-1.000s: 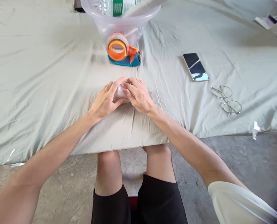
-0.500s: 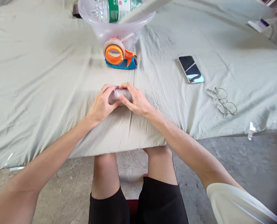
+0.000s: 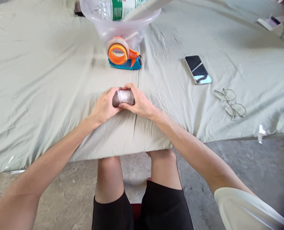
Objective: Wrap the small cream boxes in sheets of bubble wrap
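Between my two hands is a short, rounded bundle (image 3: 124, 96) that looks wrapped in shiny clear plastic; what is inside I cannot make out. My left hand (image 3: 106, 103) is closed round its left end, thumb below and fingers above. Round the right end curls my right hand (image 3: 140, 103), its thumb lying along the near lower side. Both hands are low over the cloth-covered table, close to its front edge. Beyond them stands an orange and blue tape dispenser (image 3: 124, 55) with a roll of clear tape.
Behind the dispenser, a translucent plastic basket (image 3: 123, 27) holds a green-labelled bottle (image 3: 118, 9) and a pale tube. A smartphone (image 3: 198, 70) and eyeglasses (image 3: 231, 102) lie to the right on the wrinkled grey-green cloth (image 3: 48, 64). Tape (image 3: 261, 133) hangs at the table's front edge.
My right thumb has slid down off the bundle's front to its lower side, so more of the shiny wrapping shows. Both hands still hold it in nearly the same place.
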`<act>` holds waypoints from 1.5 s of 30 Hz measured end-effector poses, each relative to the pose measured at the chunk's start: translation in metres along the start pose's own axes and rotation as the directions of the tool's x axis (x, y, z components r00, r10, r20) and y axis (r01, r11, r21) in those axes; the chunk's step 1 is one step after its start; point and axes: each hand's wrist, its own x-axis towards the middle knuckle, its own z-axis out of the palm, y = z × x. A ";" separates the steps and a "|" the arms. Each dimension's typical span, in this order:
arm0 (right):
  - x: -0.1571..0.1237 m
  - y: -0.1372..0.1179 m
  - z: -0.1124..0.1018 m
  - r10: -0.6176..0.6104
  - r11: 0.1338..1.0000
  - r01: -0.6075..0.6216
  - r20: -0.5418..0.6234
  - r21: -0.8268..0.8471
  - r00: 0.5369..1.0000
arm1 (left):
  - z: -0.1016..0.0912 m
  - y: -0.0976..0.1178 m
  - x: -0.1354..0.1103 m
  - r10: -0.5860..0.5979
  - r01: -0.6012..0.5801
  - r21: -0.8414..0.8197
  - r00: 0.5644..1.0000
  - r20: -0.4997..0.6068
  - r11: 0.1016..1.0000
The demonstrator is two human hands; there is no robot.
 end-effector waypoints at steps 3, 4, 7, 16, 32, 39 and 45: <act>-0.001 -0.001 0.004 0.024 0.999 -0.024 -0.006 -0.049 1.000 | 0.001 0.001 0.000 -0.028 0.028 0.002 1.000 -0.003 1.000; -0.001 -0.001 0.005 0.023 0.997 -0.024 -0.017 -0.071 1.000 | 0.001 0.001 0.001 -0.034 0.034 -0.002 0.999 0.000 0.999; 0.001 0.000 0.006 -0.002 0.991 -0.003 -0.038 -0.137 0.999 | 0.002 0.002 0.001 -0.039 0.039 -0.007 0.999 0.009 0.999; 0.003 -0.001 0.005 0.002 0.992 0.008 0.079 -0.128 0.997 | 0.017 -0.010 0.001 0.094 -0.095 0.014 0.995 0.039 0.995; 0.004 -0.005 -0.003 0.084 0.982 -0.069 0.076 -0.177 0.994 | 0.012 0.004 -0.005 -0.062 0.061 0.122 0.998 0.005 0.991; -0.004 -0.012 -0.027 -0.029 1.000 0.028 0.115 0.012 0.993 | 0.011 -0.001 -0.016 0.193 -0.182 0.156 0.979 -0.060 0.971; -0.005 -0.006 -0.023 -0.038 0.987 0.019 0.119 0.157 0.992 | -0.006 0.000 -0.021 0.315 -0.314 -0.059 0.949 0.022 0.948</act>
